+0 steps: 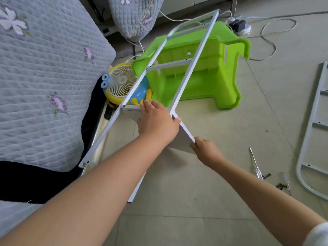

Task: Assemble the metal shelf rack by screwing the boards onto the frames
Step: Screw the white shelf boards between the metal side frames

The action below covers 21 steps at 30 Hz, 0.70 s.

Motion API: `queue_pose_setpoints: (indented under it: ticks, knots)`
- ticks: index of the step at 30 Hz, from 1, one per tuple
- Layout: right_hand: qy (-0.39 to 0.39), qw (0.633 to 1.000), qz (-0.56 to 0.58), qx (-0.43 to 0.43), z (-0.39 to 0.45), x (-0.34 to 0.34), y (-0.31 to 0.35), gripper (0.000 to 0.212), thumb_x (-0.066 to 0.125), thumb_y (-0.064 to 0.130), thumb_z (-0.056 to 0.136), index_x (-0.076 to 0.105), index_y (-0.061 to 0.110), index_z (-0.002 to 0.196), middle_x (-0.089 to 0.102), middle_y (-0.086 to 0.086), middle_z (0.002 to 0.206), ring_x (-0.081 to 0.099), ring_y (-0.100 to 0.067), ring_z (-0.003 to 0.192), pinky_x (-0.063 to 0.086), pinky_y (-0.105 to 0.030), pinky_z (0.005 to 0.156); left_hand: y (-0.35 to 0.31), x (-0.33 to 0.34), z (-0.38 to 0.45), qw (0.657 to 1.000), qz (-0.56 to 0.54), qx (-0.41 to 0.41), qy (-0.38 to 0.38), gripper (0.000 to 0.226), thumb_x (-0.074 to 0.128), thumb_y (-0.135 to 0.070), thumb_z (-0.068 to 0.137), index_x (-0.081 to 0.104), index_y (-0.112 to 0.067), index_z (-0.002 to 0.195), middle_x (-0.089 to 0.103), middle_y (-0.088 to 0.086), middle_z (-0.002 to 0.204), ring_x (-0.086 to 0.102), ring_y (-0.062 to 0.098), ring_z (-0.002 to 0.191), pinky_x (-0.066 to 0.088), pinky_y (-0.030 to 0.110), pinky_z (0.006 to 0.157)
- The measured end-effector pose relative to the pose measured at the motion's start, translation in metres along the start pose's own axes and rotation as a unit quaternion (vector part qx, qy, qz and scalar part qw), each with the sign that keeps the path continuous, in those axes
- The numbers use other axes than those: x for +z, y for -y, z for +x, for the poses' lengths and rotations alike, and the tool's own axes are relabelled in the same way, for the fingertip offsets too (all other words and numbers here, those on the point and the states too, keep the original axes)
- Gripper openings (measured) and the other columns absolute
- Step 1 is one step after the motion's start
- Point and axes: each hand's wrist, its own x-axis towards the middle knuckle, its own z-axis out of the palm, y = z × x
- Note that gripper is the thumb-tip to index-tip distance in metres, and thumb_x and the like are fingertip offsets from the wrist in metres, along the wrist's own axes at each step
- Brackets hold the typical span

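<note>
So the ladder-style frame is leaning at a slant, its far end propped on the tipped-over green stool and its near end down by the bed, which looks like a way to keep the rungs off the floor so a board can be slid up to one. The white board sits right at the frame's lower rung, one edge butted against it. Left hand is spread flat on top of the board next to the frame's right rail, thumb hooked over the board's edge, pressing it in place. Right hand is closed in a pinch on the board's near corner, probably steering the holes into line. The second frame lies flat on the floor, well right of the propped frame. The screwdriver and a few loose screws lie between the two frames, nearer the second one, within reach for when the board is lined up
</note>
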Motion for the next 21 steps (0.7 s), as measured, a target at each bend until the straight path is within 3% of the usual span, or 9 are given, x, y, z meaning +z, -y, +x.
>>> queue_pose_setpoints:
  ticks: [3, 6, 8, 10, 12, 15, 17, 21]
  knots:
    - [-0.028, 1.0, 0.005, -0.003, -0.011, -0.008, 0.0, 0.043, 0.04, 0.021, 0.098, 0.017, 0.022, 0.061, 0.041, -0.004, 0.067, 0.037, -0.026, 0.068, 0.02, -0.031, 0.058, 0.008, -0.019, 0.0, 0.998, 0.037, 0.026, 0.049, 0.079, 0.058, -0.03, 0.089, 0.013, 0.009, 0.141, 0.012, 0.021, 0.152, 0.009, 0.03, 0.142, 0.016, 0.035, 0.113]
    - [-0.07, 0.997, 0.006, -0.026, -0.025, -0.024, -0.002, 0.044, 0.044, 0.019, 0.096, 0.018, 0.024, 0.061, 0.029, 0.006, 0.057, 0.034, -0.026, 0.066, 0.019, -0.029, 0.058, 0.005, -0.034, -0.009, 0.997, 0.02, 0.005, 0.068, 0.057, 0.047, -0.005, 0.089, 0.02, 0.01, 0.138, 0.021, 0.021, 0.147, 0.021, 0.032, 0.138, 0.022, 0.032, 0.109]
    - [-0.1, 0.994, 0.008, -0.04, -0.035, -0.039, -0.006, 0.035, 0.046, 0.018, 0.095, 0.029, 0.02, 0.064, 0.034, 0.001, 0.058, 0.035, -0.028, 0.066, 0.018, -0.029, 0.058, 0.005, -0.039, -0.012, 0.999, -0.01, 0.007, 0.05, 0.045, 0.043, -0.002, 0.09, 0.029, 0.007, 0.132, 0.034, 0.021, 0.138, 0.034, 0.033, 0.129, 0.032, 0.033, 0.101]
    - [-0.142, 0.988, -0.003, -0.067, -0.046, -0.057, -0.01, 0.026, 0.046, 0.022, 0.094, 0.043, 0.01, 0.072, 0.046, -0.01, 0.065, 0.045, -0.033, 0.065, 0.022, -0.027, 0.058, 0.005, -0.04, -0.017, 0.998, -0.058, 0.012, 0.033, 0.032, 0.042, -0.001, 0.089, 0.039, 0.002, 0.121, 0.047, 0.016, 0.113, 0.047, 0.032, 0.106, 0.042, 0.032, 0.078]
    - [-0.223, 0.968, -0.038, -0.112, -0.055, -0.075, -0.017, 0.031, 0.045, 0.029, 0.087, 0.053, 0.003, 0.072, 0.055, -0.016, 0.063, 0.054, -0.034, 0.056, 0.028, -0.022, 0.054, 0.005, -0.041, -0.022, 0.993, -0.114, 0.017, 0.029, 0.025, 0.043, 0.001, 0.086, 0.045, -0.002, 0.111, 0.048, 0.01, 0.092, 0.046, 0.028, 0.087, 0.037, 0.027, 0.059]
    - [-0.295, 0.936, -0.116, -0.155, -0.071, -0.106, -0.025, 0.03, 0.045, 0.03, 0.08, 0.058, 0.005, 0.067, 0.058, -0.009, 0.053, 0.054, -0.027, 0.04, 0.03, -0.015, 0.041, 0.0, -0.039, -0.027, 0.98, -0.196, 0.021, 0.04, 0.021, 0.043, 0.004, 0.081, 0.047, -0.003, 0.101, 0.051, 0.016, 0.093, 0.05, 0.03, 0.085, 0.037, 0.025, 0.06]
    - [-0.318, 0.922, -0.144, -0.166, -0.083, -0.129, -0.027, 0.029, 0.049, 0.028, 0.079, 0.059, 0.004, 0.066, 0.059, -0.009, 0.053, 0.055, -0.028, 0.04, 0.036, -0.017, 0.039, -0.004, -0.038, -0.033, 0.967, -0.246, 0.028, 0.057, 0.015, 0.043, 0.008, 0.08, 0.044, -0.006, 0.085, 0.044, 0.013, 0.08, 0.044, 0.026, 0.074, 0.031, 0.023, 0.053]
    - [-0.338, 0.888, -0.217, -0.226, -0.101, -0.17, -0.023, 0.035, 0.043, 0.031, 0.08, 0.055, 0.004, 0.062, 0.054, -0.006, 0.049, 0.054, -0.024, 0.04, 0.034, -0.016, 0.039, -0.001, -0.03, -0.041, 0.931, -0.354, 0.034, 0.087, 0.032, 0.038, 0.021, 0.072, 0.036, -0.01, 0.064, 0.032, 0.006, 0.064, 0.03, 0.021, 0.058, 0.021, 0.023, 0.052]
